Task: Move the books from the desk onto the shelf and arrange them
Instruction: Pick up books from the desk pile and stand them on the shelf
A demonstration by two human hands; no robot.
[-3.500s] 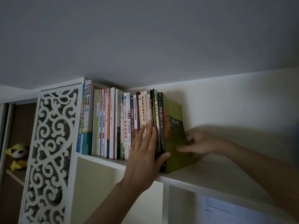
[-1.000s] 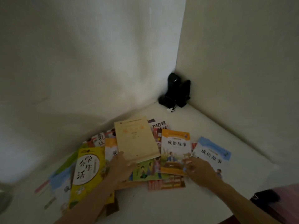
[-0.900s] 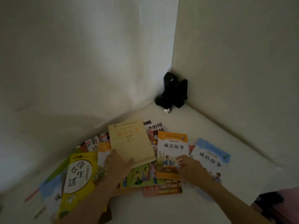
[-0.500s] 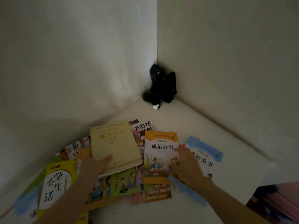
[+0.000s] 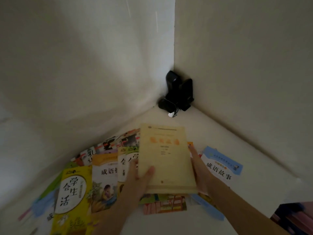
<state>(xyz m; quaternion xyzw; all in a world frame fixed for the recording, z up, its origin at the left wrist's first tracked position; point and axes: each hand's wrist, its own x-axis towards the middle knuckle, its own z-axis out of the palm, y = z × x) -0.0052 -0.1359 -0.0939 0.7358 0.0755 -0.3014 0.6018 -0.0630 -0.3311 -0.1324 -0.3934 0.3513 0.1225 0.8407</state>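
Note:
A thick pale-yellow book is lifted above a spread of several thin colourful books on the white desk. My left hand grips its near left corner, thumb on the cover. My right hand lies along its right edge, fingers under or beside it. A yellow-covered book lies at the left, an orange-topped one beside it, and a blue-topped book at the right. The shelf is out of view.
Two black speakers with a cable stand in the corner where the two white walls meet. A dark object shows past the desk's edge at the lower right.
The view dropped from the shelf to the desk. My left hand took the pale-yellow book and swung it right over the orange book; my right hand came up to its right edge.

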